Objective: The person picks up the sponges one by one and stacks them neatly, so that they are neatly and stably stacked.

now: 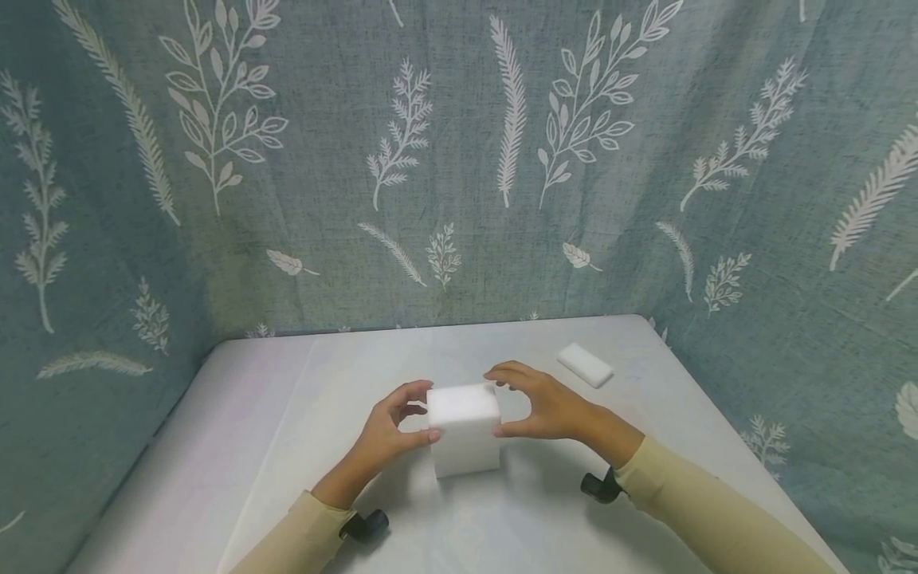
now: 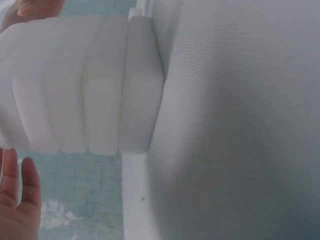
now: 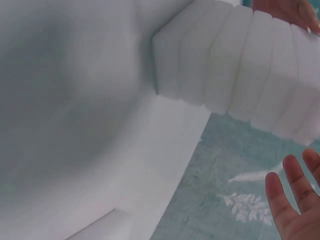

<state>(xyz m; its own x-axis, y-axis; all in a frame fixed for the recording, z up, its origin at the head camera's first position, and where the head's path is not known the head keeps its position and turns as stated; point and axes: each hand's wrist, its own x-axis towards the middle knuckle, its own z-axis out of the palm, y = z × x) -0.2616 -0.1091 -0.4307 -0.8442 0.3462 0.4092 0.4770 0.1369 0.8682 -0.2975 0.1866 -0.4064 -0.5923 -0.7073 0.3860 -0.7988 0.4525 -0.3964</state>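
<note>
Beige sleeves point(image 1: 724, 510): a person's two arms reach over the white worktop point(image 1: 337, 375), a black wrist device point(image 1: 601, 486) below each cuff.
Left hand point(image 1: 385, 426): fingers relaxed and extended beside the top of the slab stack point(image 1: 464, 446), thumb touching its front left edge.
Right hand point(image 1: 548, 406): fingers likewise extended, slightly apart from the stack, thumb at its front right edge.
Slab stack: white, foam-like pieces piled flat, upright, roughly midway between the worktop's side edges.
Lone white slab point(image 1: 585, 365): flat, near the worktop's far right corner.
Leaf-print curtain point(image 1: 459, 119): grey-green, beyond the far edge.
</note>
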